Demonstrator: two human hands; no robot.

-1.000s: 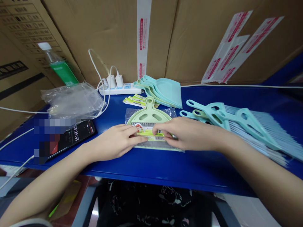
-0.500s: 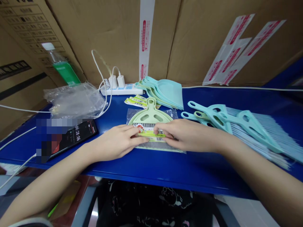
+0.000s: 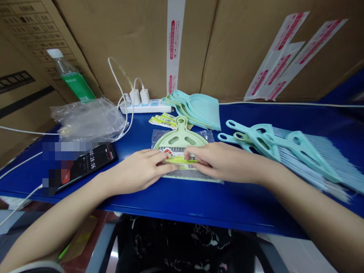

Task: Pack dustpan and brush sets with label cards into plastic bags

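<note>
A pale green hand brush lies in a clear plastic bag on the blue table. Across the bag's lower part runs a green and white paper label. My left hand rests on the left end of that label, fingers curled and pressing down. My right hand pinches the label's right end against the bag. Both hands meet over the brush's bristles, which they partly hide.
Stacked mint dustpans and spare labels lie behind the bag. Several mint brushes lie to the right. Left are a phone, crumpled plastic bags, a power strip and a bottle. Cardboard boxes wall the back.
Hardly anything differs: both hands stay on the label over the bagged brush, with my right fingers shifting very slightly. The view moves a little.
</note>
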